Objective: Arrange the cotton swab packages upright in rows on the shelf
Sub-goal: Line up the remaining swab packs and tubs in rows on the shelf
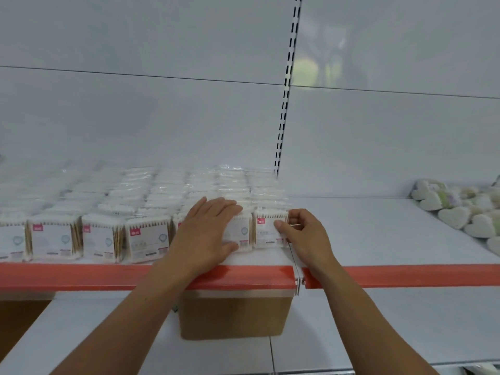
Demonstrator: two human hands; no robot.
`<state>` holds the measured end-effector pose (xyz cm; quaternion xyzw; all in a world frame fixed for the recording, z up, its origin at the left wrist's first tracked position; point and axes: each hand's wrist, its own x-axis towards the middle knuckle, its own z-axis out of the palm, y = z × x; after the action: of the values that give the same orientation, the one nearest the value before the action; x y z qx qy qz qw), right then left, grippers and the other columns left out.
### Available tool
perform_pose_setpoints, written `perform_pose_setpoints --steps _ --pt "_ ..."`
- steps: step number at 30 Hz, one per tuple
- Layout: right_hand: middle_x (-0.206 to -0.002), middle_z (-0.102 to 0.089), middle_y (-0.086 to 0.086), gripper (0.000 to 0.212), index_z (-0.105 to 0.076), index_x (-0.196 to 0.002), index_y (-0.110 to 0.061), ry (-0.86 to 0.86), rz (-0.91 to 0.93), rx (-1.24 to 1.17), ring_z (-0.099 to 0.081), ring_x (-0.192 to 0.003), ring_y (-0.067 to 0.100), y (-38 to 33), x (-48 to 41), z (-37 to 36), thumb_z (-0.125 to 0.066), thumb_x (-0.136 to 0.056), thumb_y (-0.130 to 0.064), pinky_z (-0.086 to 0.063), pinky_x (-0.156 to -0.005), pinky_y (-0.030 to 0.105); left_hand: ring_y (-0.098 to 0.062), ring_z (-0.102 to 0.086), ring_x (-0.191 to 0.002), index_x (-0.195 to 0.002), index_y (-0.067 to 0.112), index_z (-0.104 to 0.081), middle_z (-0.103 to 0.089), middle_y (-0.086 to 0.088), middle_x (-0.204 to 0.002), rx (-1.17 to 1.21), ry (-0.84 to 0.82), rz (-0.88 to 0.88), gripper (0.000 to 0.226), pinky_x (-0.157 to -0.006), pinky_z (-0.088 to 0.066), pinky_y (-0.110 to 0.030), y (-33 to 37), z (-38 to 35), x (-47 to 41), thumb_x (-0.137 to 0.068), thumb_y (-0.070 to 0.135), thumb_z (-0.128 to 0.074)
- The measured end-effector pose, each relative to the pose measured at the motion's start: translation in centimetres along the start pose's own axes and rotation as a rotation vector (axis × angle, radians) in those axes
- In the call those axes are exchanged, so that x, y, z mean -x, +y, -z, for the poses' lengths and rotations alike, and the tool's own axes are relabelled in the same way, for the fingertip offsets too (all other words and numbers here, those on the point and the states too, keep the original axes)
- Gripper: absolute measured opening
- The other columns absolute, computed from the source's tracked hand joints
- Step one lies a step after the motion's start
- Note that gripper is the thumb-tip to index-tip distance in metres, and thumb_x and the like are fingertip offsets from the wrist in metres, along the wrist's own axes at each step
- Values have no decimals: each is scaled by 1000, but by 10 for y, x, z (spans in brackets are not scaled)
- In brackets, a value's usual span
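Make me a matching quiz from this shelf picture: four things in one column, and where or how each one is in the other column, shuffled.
Column one:
1. left hand
2. right hand
3. cardboard box
4. heart-shaped pads

Column two:
A. at the far right of the shelf
B. below the red shelf edge
C. flat against a cotton swab package
D. pinching the rightmost front package

Pairs: 1-C, 2-D, 3-B, 4-A.
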<state>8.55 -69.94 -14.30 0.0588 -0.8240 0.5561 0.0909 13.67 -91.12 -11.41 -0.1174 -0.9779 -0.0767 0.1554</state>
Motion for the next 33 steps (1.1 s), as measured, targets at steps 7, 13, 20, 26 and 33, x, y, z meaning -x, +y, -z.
perform_pose_setpoints --steps 7,13,20,26,33 --pt "-98 -63 -9 23 -58 -109 -24 -12 2 30 -62 -86 9 2 -4 -5 -68 -90 -34 -53 -79 27 -9 -12 -150 -154 35 -25 -22 13 -161 38 1 11 76 -120 7 -28 -2 -3 -2 -90 47 -64" --pt "-103 -61 -11 42 -52 -123 -26 -82 -53 16 -60 -92 8 -6 -2 9 -71 -87 -39 -50 -84 27 -11 -20 -149 -151 30 -35 -30 10 -159 79 69 28 70 -125 -4 -33 10 5 0 -90 48 -64" --pt "-114 -62 -10 38 -57 -127 -22 -91 -35 317 -55 -98 8 -7 -14 94 -59 -95 -43 -39 -85 22 -6 -47 -128 -130 44 -53 -51 23 -136 262 68 -14 41 -112 -36 -34 89 8 -10 -91 52 -60" --pt "-119 -62 -7 39 -57 -126 -22 71 -120 511 -58 -106 13 20 -9 244 -57 -95 -45 -47 -93 31 5 -51 -110 -121 45 -56 -55 30 -118 471 -49 -97 31 -99 -40 -22 208 -18 -38 -90 48 -62" --pt "-131 -58 1 51 -53 -133 -16 162 -318 743 -55 -114 19 77 45 452 -50 -97 -52 -44 -94 32 5 -51 -106 -123 43 -56 -55 30 -109 504 -193 -243 34 -84 -39 -17 387 -50 -78 -93 58 -53"
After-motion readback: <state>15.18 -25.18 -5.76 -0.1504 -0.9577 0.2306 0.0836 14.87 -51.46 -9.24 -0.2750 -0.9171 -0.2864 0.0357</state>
